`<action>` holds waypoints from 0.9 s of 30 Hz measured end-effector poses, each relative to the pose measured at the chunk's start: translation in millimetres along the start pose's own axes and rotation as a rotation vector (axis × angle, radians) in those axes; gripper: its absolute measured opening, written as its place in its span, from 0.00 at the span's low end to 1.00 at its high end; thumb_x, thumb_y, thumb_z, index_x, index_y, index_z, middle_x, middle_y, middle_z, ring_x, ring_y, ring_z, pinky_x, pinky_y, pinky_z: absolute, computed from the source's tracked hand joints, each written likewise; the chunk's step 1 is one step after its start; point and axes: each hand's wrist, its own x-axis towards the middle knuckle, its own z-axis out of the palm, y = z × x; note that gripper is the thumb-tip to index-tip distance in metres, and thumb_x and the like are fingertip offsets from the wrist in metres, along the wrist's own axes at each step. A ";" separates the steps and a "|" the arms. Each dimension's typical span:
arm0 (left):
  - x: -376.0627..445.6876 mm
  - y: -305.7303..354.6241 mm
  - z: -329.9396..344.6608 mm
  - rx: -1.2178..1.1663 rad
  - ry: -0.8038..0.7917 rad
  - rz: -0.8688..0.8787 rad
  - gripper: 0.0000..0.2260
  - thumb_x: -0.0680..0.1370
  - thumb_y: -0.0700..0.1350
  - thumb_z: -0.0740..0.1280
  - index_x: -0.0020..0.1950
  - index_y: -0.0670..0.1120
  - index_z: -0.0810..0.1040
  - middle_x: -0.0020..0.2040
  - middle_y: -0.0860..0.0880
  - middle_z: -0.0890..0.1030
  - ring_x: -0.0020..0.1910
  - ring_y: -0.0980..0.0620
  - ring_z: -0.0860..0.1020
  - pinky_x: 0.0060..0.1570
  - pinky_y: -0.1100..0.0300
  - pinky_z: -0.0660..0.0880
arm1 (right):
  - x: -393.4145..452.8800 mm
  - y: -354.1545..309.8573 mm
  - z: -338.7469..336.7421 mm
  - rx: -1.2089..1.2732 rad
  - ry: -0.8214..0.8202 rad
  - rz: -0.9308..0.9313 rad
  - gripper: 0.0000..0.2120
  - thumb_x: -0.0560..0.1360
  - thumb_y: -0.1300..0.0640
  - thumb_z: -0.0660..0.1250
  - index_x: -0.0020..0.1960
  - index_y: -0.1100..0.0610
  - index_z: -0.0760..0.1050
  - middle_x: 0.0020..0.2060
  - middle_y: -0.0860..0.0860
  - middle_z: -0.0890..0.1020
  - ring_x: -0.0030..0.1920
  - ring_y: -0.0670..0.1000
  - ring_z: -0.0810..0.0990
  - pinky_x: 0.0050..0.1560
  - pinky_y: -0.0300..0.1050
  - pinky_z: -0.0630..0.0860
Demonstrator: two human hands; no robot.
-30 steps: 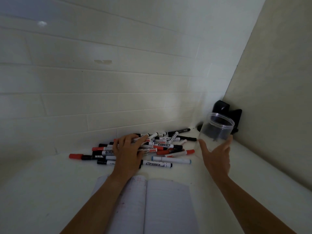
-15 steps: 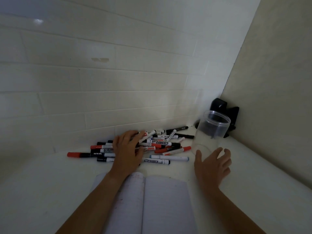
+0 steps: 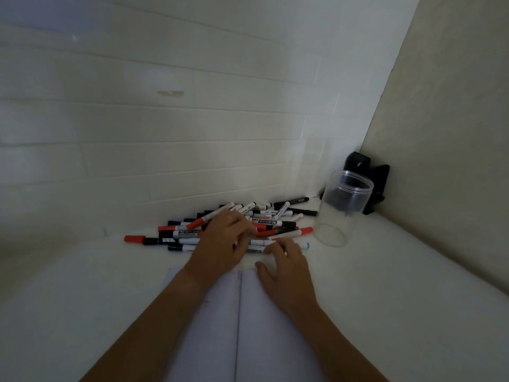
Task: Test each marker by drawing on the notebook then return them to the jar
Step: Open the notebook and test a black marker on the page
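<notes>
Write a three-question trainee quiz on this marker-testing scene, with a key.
1. True or false: the clear jar stands upright with no markers inside.
2. Which hand lies on the pile of markers? A) left hand B) right hand C) neither
3. Fill in: the open notebook lies ____ the marker pile, toward the person.

Key:
1. True; the jar stands right of the pile, empty.
2. A; the right hand sits at the pile's near edge, over the notebook's top.
3. In front of.
</notes>
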 end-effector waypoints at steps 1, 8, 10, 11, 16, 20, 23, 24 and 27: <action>-1.4 3.7 -1.9 -0.023 -0.077 -0.024 0.08 0.78 0.40 0.64 0.52 0.48 0.82 0.49 0.54 0.78 0.49 0.60 0.72 0.51 0.68 0.68 | 0.0 2.1 0.1 0.004 -0.009 0.023 0.14 0.73 0.46 0.66 0.54 0.51 0.77 0.53 0.48 0.76 0.52 0.50 0.74 0.49 0.46 0.73; -49.2 4.8 -12.7 0.059 -0.210 -0.166 0.07 0.76 0.42 0.67 0.52 0.51 0.81 0.50 0.54 0.78 0.49 0.58 0.75 0.47 0.61 0.75 | 0.8 -2.8 0.8 -0.082 -0.032 0.020 0.14 0.71 0.59 0.72 0.56 0.53 0.77 0.51 0.49 0.80 0.50 0.54 0.77 0.48 0.49 0.75; -60.0 0.6 -17.3 0.096 -0.127 -0.200 0.09 0.75 0.39 0.68 0.53 0.49 0.82 0.52 0.53 0.78 0.50 0.57 0.75 0.49 0.62 0.74 | 0.6 -5.2 0.3 -0.096 -0.014 0.021 0.15 0.70 0.62 0.72 0.57 0.54 0.78 0.51 0.50 0.80 0.50 0.54 0.77 0.47 0.48 0.75; -62.2 -1.6 -19.0 0.125 -0.093 -0.211 0.10 0.75 0.38 0.68 0.53 0.48 0.82 0.52 0.52 0.78 0.51 0.56 0.75 0.50 0.61 0.73 | 0.5 -5.2 0.5 -0.115 -0.005 0.020 0.16 0.70 0.62 0.72 0.57 0.54 0.78 0.50 0.50 0.80 0.49 0.53 0.77 0.46 0.47 0.74; -61.5 -2.0 -19.0 0.275 -0.080 -0.250 0.11 0.71 0.38 0.69 0.53 0.47 0.80 0.50 0.51 0.76 0.50 0.49 0.75 0.49 0.55 0.73 | -0.6 -1.5 0.3 -0.175 0.029 0.028 0.12 0.69 0.63 0.74 0.52 0.56 0.81 0.46 0.51 0.78 0.46 0.53 0.75 0.44 0.44 0.70; -61.6 1.2 -18.4 0.308 -0.124 -0.256 0.16 0.73 0.40 0.68 0.60 0.47 0.79 0.56 0.49 0.78 0.55 0.48 0.75 0.51 0.54 0.75 | -0.9 -3.2 -3.4 -0.134 0.007 0.057 0.09 0.70 0.62 0.73 0.49 0.53 0.78 0.45 0.50 0.76 0.45 0.53 0.74 0.42 0.47 0.72; -60.6 -0.4 -16.9 0.315 -0.139 -0.244 0.16 0.75 0.42 0.68 0.63 0.48 0.79 0.58 0.49 0.77 0.57 0.48 0.75 0.52 0.51 0.77 | 0.6 -5.7 -5.7 -0.094 -0.026 0.068 0.09 0.72 0.61 0.71 0.46 0.52 0.73 0.43 0.48 0.74 0.44 0.50 0.71 0.43 0.46 0.70; -60.5 -1.5 -16.2 0.310 -0.140 -0.239 0.15 0.75 0.41 0.68 0.62 0.47 0.79 0.57 0.49 0.77 0.57 0.48 0.75 0.51 0.51 0.77 | 0.9 -5.4 -5.8 -0.085 -0.035 0.074 0.08 0.72 0.61 0.71 0.46 0.52 0.73 0.43 0.47 0.74 0.44 0.49 0.70 0.43 0.45 0.69; -60.1 -5.4 -14.9 0.265 -0.101 -0.244 0.11 0.76 0.39 0.69 0.58 0.46 0.82 0.53 0.50 0.78 0.53 0.50 0.75 0.51 0.53 0.77 | 0.3 -4.3 -5.0 -0.063 -0.046 0.087 0.07 0.75 0.61 0.70 0.47 0.51 0.73 0.42 0.46 0.75 0.43 0.49 0.71 0.44 0.45 0.67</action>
